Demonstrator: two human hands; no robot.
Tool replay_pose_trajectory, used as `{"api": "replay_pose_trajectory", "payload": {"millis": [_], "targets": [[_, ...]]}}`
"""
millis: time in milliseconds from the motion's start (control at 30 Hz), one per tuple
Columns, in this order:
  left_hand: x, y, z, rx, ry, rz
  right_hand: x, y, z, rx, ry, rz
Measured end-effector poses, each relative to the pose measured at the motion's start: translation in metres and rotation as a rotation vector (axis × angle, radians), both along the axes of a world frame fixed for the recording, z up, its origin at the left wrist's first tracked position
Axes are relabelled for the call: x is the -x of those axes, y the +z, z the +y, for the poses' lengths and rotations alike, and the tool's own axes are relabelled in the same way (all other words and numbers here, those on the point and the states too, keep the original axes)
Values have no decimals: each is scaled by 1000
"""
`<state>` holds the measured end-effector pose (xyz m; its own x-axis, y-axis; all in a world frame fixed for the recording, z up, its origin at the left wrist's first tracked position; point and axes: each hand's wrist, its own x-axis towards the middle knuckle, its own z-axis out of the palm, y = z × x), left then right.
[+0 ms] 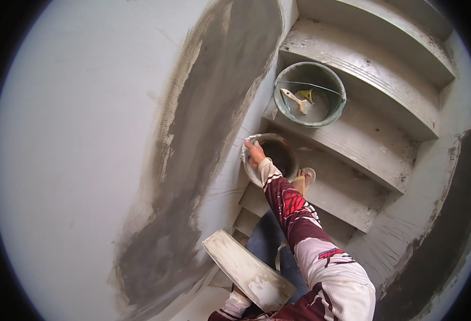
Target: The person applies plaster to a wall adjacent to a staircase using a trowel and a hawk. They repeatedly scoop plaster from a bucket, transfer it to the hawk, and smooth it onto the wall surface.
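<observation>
My right fingers point(254, 148) pinch the left edge of a round grey pail point(278, 153). The pail looks old and messy, with pale, crusty stuff on its rim and a dark inside. Its open top faces up at me, and it is round, so no way across it is longer. It is on the stairs point(372, 142), next to the wall point(80, 134) on my left. My foot in a sandal point(302, 181) is just right of it.

Near me is a long, flat board point(246, 267), in front of my dark blue pants point(267, 235). It is cream and grey, with smeary white spots. Its long way runs on a slant, from far left to near right. The far end points at a big dark grey patch point(214, 107) on the wall. My left hand point(239, 292) is mostly hidden by the board, so I can't tell how those fingers are. Farther up the stairs is a green bucket point(309, 74) with a brush point(295, 99) inside.
</observation>
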<state>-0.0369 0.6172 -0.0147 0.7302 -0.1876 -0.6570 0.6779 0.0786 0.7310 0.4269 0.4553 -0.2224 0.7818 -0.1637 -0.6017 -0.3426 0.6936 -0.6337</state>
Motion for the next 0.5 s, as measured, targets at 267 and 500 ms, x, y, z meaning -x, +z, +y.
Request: {"api": "replay_pose_trajectory", "payload": {"millis": [267, 500], "targets": [[23, -11, 9, 114, 138, 102, 60, 66, 0, -143, -245, -65], [10, -30, 16, 330, 206, 136, 147, 192, -67, -380, -318, -325]]}}
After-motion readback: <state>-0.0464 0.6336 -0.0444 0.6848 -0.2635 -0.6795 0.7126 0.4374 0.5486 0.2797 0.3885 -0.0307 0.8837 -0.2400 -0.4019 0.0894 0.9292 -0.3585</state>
